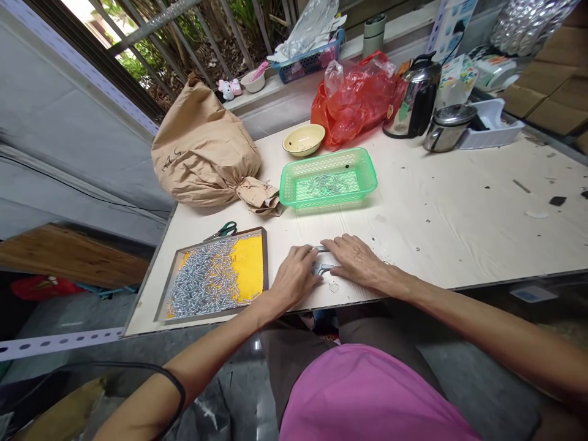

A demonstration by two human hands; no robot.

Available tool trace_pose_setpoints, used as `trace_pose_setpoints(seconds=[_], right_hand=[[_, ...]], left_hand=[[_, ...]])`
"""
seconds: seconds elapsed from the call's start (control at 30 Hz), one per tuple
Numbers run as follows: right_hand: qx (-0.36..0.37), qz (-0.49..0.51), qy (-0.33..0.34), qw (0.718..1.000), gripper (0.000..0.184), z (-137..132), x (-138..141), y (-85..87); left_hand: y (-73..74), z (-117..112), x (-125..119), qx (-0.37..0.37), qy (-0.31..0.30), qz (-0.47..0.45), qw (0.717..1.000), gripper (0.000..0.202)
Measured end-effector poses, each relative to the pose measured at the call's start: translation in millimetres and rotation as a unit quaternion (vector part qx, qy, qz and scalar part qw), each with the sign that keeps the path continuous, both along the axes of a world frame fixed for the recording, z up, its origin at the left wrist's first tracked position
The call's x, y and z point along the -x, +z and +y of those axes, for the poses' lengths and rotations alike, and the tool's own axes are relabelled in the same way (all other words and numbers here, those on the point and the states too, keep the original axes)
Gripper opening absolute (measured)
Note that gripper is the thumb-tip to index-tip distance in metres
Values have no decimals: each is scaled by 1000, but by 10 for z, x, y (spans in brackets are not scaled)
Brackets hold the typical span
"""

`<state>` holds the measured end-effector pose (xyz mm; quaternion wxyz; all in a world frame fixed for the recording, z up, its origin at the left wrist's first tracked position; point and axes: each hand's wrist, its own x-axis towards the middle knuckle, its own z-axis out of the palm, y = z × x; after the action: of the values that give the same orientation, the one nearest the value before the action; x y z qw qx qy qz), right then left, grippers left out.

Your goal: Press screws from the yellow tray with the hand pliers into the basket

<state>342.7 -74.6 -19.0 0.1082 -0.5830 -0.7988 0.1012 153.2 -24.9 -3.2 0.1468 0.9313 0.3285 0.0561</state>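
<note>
My left hand [296, 274] and my right hand [356, 260] are close together at the table's front edge, palms down with bent fingers. Between them lies a small metal bar [322, 248], its ends under my fingertips. A bluish-grey piece [324, 268] shows just below the bar, partly covered, and I cannot make out its kind. To the left sits a shallow tray [265, 263] with a yellow bottom, heaped with small silvery metal pieces [202, 278]. Beyond my hands, a green plastic basket [328, 199] contains more small metal pieces [327, 182].
Green-handled scissors [226, 230] lie behind the tray. A tied brown paper sack [206, 153] leans at the back left. Along the back are a cream bowl [303, 139], a red plastic bag [351, 101], a kettle [416, 98] and a lidded metal cup [448, 128].
</note>
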Motion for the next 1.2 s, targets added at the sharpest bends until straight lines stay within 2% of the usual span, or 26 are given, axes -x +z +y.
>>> trace_pose_setpoints(seconds=[0.07,0.17,0.27,0.43,0.6,0.77,0.83,0.93,1.07,1.2], right_hand=[[11,4,4,1000,60,-24,-1,31],[50,-21,-25,998,69,-53,-23,111],[77,-64,-49,994,53,-49,-58,163],[74,-78,-17,994,23,5,-78,73],[85,-58,-5,995,19,10,-54,-13],[81,-65,-13,994,22,10,-86,64],[68,-64,-7,996,30,28,-155,111],[59,-35,32,997,41,71,-290,136],[44,-35,3,998,22,163,-370,52],[17,-66,-20,997,13,342,-363,-25]], left_hand=[[-26,46,-120,-10,-69,31,997,52],[-34,145,-252,8,-113,87,990,57],[13,203,-321,2,-119,125,985,55],[59,186,-374,2,-134,143,981,29],[-32,158,-403,9,-106,131,986,21],[-55,154,-374,7,-93,115,989,21],[-70,95,-322,2,-74,94,993,26],[-156,-112,-235,-26,-49,37,998,34],[-316,-491,-214,-33,-81,-30,996,34],[-368,-708,-273,3,-66,-59,996,39]])
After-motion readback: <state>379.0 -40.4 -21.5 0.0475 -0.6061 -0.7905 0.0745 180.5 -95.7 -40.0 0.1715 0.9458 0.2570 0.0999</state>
